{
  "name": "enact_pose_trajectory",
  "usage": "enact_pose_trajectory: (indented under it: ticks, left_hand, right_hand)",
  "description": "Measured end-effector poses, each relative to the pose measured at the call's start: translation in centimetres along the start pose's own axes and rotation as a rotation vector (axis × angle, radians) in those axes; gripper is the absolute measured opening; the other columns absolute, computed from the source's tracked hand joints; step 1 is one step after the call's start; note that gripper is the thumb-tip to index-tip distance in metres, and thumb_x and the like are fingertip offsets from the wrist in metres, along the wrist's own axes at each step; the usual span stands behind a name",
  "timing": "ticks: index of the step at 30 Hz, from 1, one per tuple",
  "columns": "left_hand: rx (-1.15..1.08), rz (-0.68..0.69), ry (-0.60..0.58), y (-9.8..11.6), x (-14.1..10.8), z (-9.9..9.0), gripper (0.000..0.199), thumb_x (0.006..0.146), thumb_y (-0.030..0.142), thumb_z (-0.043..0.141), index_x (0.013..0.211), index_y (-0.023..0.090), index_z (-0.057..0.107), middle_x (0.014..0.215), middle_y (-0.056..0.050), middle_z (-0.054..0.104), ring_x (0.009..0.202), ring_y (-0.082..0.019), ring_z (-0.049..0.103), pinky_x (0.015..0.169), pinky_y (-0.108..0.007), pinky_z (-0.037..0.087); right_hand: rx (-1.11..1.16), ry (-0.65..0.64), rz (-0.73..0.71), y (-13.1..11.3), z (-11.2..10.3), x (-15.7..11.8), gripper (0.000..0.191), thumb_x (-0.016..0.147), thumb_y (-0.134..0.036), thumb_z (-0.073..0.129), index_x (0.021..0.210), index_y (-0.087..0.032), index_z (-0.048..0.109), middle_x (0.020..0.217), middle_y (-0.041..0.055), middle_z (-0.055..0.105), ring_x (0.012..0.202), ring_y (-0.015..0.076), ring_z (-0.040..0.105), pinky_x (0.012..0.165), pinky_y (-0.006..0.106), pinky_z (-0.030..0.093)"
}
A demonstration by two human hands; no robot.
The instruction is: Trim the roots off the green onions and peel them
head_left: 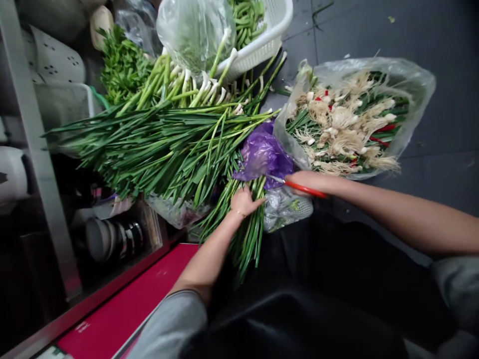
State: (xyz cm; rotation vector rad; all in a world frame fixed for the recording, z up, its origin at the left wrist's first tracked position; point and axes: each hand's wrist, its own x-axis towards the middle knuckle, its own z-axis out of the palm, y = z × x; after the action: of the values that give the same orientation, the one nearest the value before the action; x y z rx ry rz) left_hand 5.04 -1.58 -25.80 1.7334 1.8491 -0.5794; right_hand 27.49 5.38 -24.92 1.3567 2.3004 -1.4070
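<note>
My left hand [245, 200] is closed over a bunch of green garlic stalks [258, 219], its thumb sticking out to the right and the long leaves hanging toward my lap. My right hand [299, 180] grips red-handled scissors [307, 189]; their blades point left, beside a crumpled purple plastic bag [265, 152]. Just beyond my left hand lies a large pile of trimmed green garlic [160, 144], its white ends facing away. Past my right hand, a clear plastic bag [422, 82] holds untrimmed green garlic with roots [342, 119], some tied with red bands.
A white basket [277, 25] of green beans [247, 22] stands at the back, next to a clear bag of greens [196, 37]. Leafy greens [123, 65] lie further left. A metal shelf [41, 149] runs along the left side. Grey floor tiles [441, 194] extend to the right.
</note>
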Motion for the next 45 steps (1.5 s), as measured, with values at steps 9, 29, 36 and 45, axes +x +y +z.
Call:
enact_pose_trajectory:
  ticks: [9, 29, 36, 45]
  left_hand:
    - [0.158, 0.017, -0.166, -2.5, 6.0, 3.9, 0.107, 0.07, 0.057, 0.071, 0.151, 0.008, 0.02, 0.13, -0.026, 0.053, 0.118, -0.036, 0.054, 0.093, -0.039, 0.043]
    - [0.177, -0.087, 0.178, 3.4, 5.9, 7.1, 0.042, 0.089, 0.015, 0.039, 0.127, 0.005, 0.052, 0.133, -0.025, 0.049, 0.124, -0.031, 0.047, 0.097, -0.045, 0.042]
    - [0.113, -0.072, -0.049, 1.7, 7.0, 5.9, 0.07, 0.077, 0.018, 0.064, 0.14, 0.005, 0.037, 0.134, -0.028, 0.049, 0.125, -0.034, 0.05, 0.095, -0.044, 0.046]
    - [-0.552, -0.035, -0.437, -7.5, 6.5, -2.9, 0.047, 0.059, 0.025, 0.065, 0.104, 0.014, 0.06, 0.089, -0.008, 0.071, 0.078, -0.022, 0.066, 0.071, -0.035, 0.054]
  right_hand:
    - [0.016, 0.093, 0.106, -0.8, -6.5, 6.5, 0.015, 0.077, -0.014, 0.053, 0.088, -0.01, 0.062, 0.075, 0.0082, 0.066, 0.068, 0.0185, 0.062, 0.06, 0.023, 0.043]
    - [0.294, 0.019, 0.203, 3.7, -3.6, 4.1, 0.025, 0.078, -0.016, 0.048, 0.095, -0.011, 0.065, 0.073, 0.0072, 0.065, 0.056, 0.0162, 0.06, 0.06, 0.028, 0.048]
    - [0.153, 0.071, 0.18, 3.6, -4.1, 3.0, 0.024, 0.075, -0.016, 0.051, 0.094, -0.01, 0.065, 0.067, 0.0065, 0.065, 0.06, 0.0179, 0.059, 0.061, 0.026, 0.046]
    - [0.116, 0.038, 0.145, 3.3, -4.2, 1.4, 0.016, 0.077, -0.015, 0.051, 0.087, -0.013, 0.064, 0.056, 0.0024, 0.06, 0.054, 0.0143, 0.056, 0.054, 0.022, 0.041]
